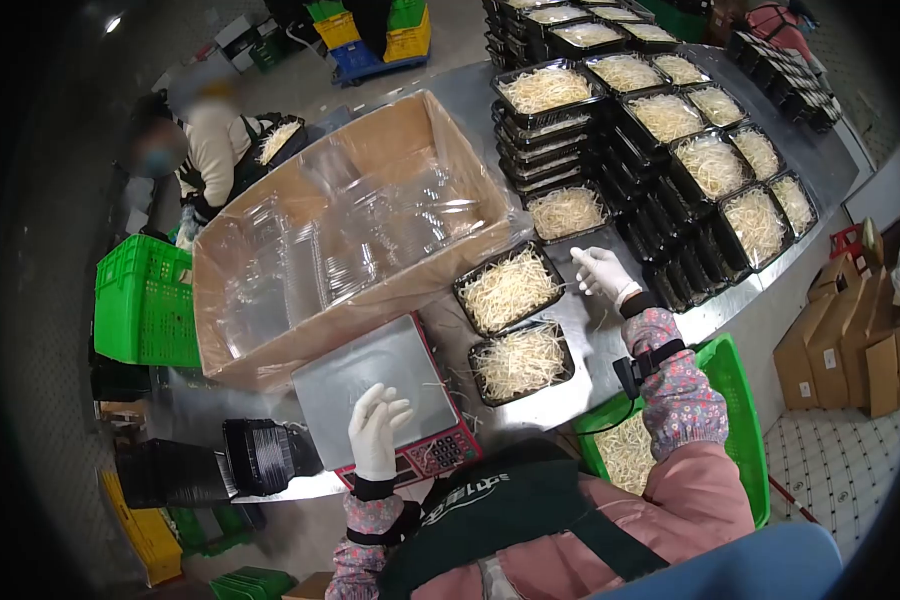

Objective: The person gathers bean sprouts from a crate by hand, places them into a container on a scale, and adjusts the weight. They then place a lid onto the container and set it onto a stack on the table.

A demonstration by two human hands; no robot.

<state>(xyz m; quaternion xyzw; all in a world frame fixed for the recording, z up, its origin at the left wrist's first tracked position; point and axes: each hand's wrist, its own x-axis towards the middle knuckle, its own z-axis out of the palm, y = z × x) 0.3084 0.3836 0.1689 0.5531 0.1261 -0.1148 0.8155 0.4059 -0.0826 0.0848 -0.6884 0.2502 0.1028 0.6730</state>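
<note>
Both hands [378, 432] [602, 274] open, holding nothing.

A large cardboard box [350, 230] lined with clear plastic and stocked with clear lids is seen on the steel table [820, 160]. Stacks of filled black trays [710, 160] are ranged along the far right. A green crate [142, 300] is set at the left, beside a co-worker [210, 150]. Brown cartons [850, 345] are piled on the floor at right.
</note>
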